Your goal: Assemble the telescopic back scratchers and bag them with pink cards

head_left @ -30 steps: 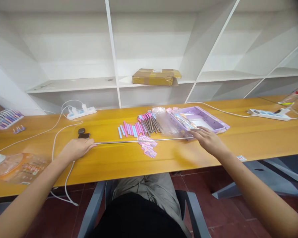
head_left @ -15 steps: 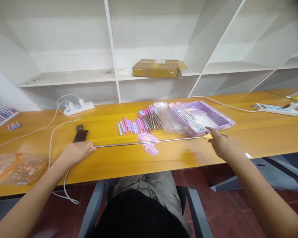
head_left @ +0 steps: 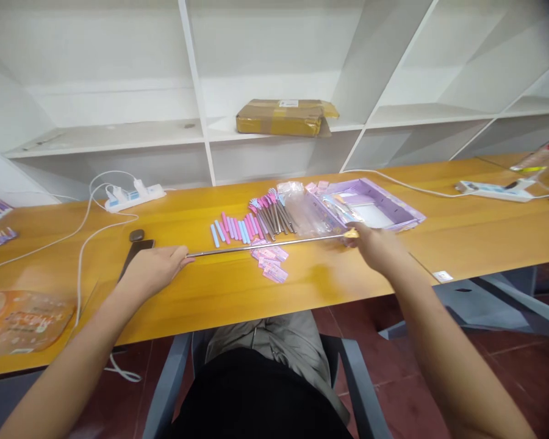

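A thin telescopic back scratcher (head_left: 265, 245) stretches level between my two hands above the table. My left hand (head_left: 158, 267) is closed round its left end. My right hand (head_left: 373, 244) grips the yellow head at the other end, its fingers partly covering that piece. Just beyond the rod lie several back scratchers (head_left: 274, 218) with blue and pink hand-shaped heads. Beside them is a row of pink, purple and blue tube-shaped handles (head_left: 235, 230). Small pink printed cards (head_left: 271, 261) are scattered under and in front of the rod.
A purple box (head_left: 405, 210) holding wrapped pieces stands behind my right hand, with clear plastic bags (head_left: 302, 210) at its left. A phone (head_left: 139, 247) lies near my left hand. Power strips (head_left: 135, 198), white cables, an orange plastic bag (head_left: 27, 323) and a shelved carton (head_left: 281, 117) surround the area.
My hands have come closer together, and the rod between them is visibly shorter. The right hand has moved left, away from the purple box's front corner. The view has shifted slightly.
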{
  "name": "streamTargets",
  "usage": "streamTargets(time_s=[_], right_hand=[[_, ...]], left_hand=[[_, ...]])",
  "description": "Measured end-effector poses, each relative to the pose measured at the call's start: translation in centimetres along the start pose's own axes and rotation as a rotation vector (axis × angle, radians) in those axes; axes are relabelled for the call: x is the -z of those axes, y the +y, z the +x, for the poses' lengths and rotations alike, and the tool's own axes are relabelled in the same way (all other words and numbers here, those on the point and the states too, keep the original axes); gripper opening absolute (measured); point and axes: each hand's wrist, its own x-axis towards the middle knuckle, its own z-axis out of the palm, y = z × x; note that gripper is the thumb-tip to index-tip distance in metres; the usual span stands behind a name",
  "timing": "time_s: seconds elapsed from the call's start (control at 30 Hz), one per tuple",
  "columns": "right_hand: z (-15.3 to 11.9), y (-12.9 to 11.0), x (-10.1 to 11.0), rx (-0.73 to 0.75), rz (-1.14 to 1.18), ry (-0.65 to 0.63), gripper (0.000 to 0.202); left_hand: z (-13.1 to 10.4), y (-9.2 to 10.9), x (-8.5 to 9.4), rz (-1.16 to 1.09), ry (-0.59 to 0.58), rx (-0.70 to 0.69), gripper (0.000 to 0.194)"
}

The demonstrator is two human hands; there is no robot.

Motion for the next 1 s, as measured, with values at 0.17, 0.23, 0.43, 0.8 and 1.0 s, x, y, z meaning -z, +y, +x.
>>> streamTargets(time_s=[0.17,0.23,0.43,0.8,1.0], right_hand=[[0.7,-7.3,3.1,0.155,-0.020,-0.002,0.042],[0.4,-10.8,4.0,0.200,-0.042,0.014,0.041],[-1.1,-19.6,3.8,0.332,-0.024,0.011,0.022],[-0.6,-21.7,0.4,0.637,0.012,0.103,0.035],[-0.2,-21.9,-1.0,0.649,-0.004,0.023,0.033]], left_hand=[[3.1,4.6,1.0,-0.043,-0.023,-0.004,0.052],[4.1,7.0,1.3,-0.058,-0.040,-0.010,0.051],[5.4,11.7,1.7,-0.072,-0.180,-0.031,0.046],[4.4,10.6,-0.5,-0.065,-0.264,-0.050,0.041],[4.6,10.6,-2.9,-0.108,-0.227,-0.103,0.034]])
